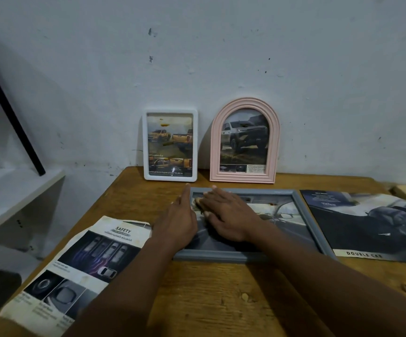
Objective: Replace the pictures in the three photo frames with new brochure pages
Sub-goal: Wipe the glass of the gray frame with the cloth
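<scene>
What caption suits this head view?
Flat grey frame touched by left hand and right hand; white frame and pink frame stand behind.

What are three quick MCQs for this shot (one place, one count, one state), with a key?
1. Where does the SAFETY page lie relative to the grey frame?
A. To its right
B. To its left
C. On top of it

2. How many frames stand against the wall?
A. Two
B. Three
C. One

3. What state is the grey frame in?
A. Upright against the wall
B. Lifted off the table
C. Flat on the table with both hands on it

Key:
1. B, since the page lies at the table's left edge, beside the frame.
2. A, since only the white frame and the pink arched frame lean there.
3. C, since the left hand is at its left edge and the right hand rests on its picture.
</scene>
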`<state>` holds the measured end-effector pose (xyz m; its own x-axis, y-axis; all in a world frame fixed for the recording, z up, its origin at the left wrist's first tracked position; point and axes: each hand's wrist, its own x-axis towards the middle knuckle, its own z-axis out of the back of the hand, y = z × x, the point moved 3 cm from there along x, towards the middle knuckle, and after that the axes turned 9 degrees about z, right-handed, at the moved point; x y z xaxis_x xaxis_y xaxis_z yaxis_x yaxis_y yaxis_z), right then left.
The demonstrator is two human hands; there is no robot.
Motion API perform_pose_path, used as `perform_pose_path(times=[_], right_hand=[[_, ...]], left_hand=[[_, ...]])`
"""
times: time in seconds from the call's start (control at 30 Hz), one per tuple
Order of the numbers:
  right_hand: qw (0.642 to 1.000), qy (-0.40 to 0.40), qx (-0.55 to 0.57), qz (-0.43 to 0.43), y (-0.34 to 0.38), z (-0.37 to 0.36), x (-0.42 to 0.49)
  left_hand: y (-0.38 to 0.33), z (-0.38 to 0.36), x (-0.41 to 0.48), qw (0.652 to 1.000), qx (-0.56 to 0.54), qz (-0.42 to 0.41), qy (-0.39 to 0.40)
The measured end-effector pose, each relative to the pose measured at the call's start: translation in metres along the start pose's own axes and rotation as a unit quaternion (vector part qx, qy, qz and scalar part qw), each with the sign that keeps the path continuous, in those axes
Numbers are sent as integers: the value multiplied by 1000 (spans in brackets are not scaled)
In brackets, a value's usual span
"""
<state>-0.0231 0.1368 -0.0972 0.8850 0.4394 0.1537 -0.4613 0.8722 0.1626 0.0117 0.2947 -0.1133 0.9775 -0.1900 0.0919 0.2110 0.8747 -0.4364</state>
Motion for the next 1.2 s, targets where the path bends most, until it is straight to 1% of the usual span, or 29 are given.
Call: perform_pose_path(times=[0.07, 0.17, 0.3, 0.43, 0.5, 0.63, 0.7, 0.8, 0.97, 1.1, 1.2], right_hand=[[999, 35, 39, 7, -1, -6, -3], [997, 67, 37, -6, -8, -9, -4], [997, 74, 8, -27, -13, -3, -6], [994, 63, -48, -71, -18, 8, -15], [991, 59, -78, -93, -23, 12, -20], [981, 48, -126, -138, -26, 20, -27], [976, 51, -140, -156, -24, 24, -30], [969, 50, -158, -184, -22, 34, -37], [952, 54, -165, -252, -43, 51, -68], [943, 62, -151, -288, -53, 57, -89], [940, 43, -153, -301, -49, 49, -94]], left_hand=[[1, -1, 0, 1000, 2, -9, 5], [2, -2, 3, 1000, 12, -6, 0], [1, -4, 4, 999, 35, 3, -11], [1, -4, 4, 998, 63, 3, -9], [-3, -2, 2, 996, 83, -24, -13], [-15, 1, -2, 985, 126, -116, 0], [-14, -1, 1, 983, 132, -125, 2], [-10, -3, 3, 987, 116, -111, 3], [-10, -3, 4, 991, 89, -101, 12], [-9, -2, 2, 995, 27, -97, 11], [-8, -1, 1, 996, -9, -84, 9]])
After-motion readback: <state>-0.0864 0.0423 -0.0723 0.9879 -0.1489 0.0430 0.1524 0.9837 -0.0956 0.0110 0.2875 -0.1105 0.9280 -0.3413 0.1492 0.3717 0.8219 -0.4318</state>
